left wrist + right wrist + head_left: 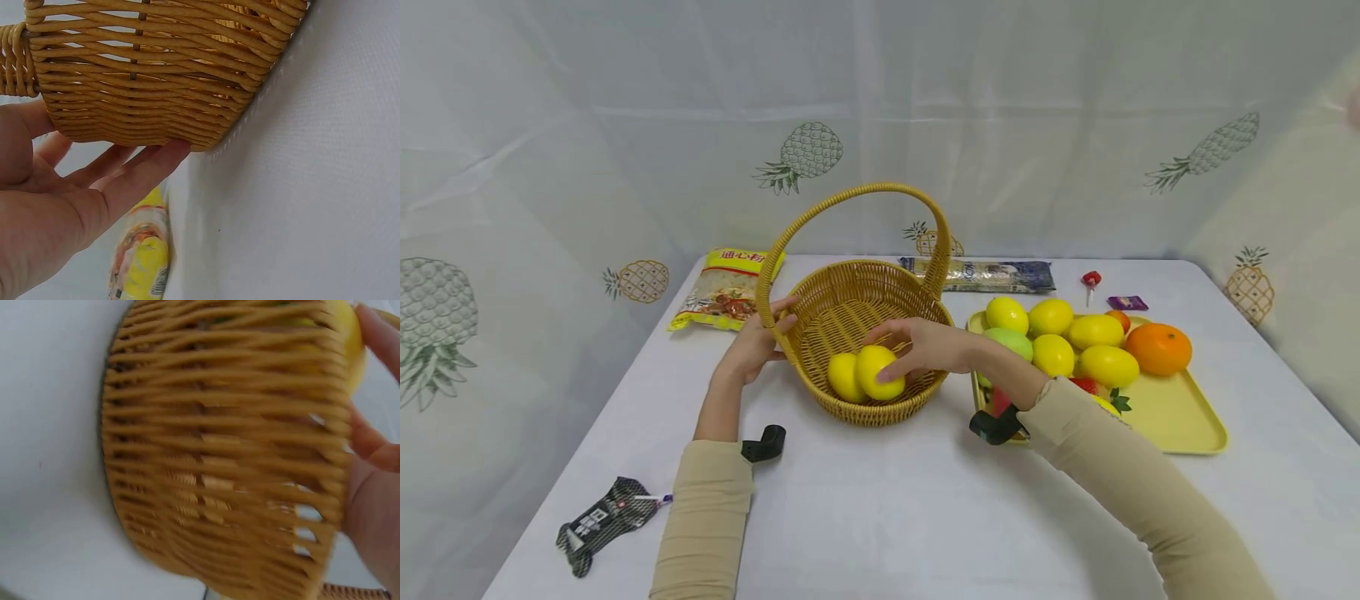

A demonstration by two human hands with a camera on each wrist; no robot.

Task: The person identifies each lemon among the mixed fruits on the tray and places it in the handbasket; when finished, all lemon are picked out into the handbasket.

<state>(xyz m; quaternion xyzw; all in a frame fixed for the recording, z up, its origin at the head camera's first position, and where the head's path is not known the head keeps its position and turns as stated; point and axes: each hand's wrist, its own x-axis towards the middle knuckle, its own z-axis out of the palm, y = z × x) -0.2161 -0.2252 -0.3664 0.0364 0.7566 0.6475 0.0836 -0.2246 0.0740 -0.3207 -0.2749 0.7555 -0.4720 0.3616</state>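
Note:
A round wicker basket [867, 414] with a tall arched handle stands on the table. Two lemons are inside it, one lemon [844, 377] lying left of the other lemon [878, 372]. My right hand [925, 346] reaches over the basket's right rim and grips the right-hand lemon between thumb and fingers. At the left side, my left hand [754, 343] touches the basket near the handle's base. In the left wrist view its straight fingers [140, 175] rest against the outer wall. The weave partly hides the right hand's lemon [353, 347] in the right wrist view.
To the right, a yellow tray [1187, 417] bears several lemons, an orange [1158, 348], strawberries and green fruit. Behind the basket lie a pasta bag [722, 289] and a long packet [1000, 275]. A lollipop [1091, 282], purple sweet [1127, 302] and black packet [606, 522] lie about.

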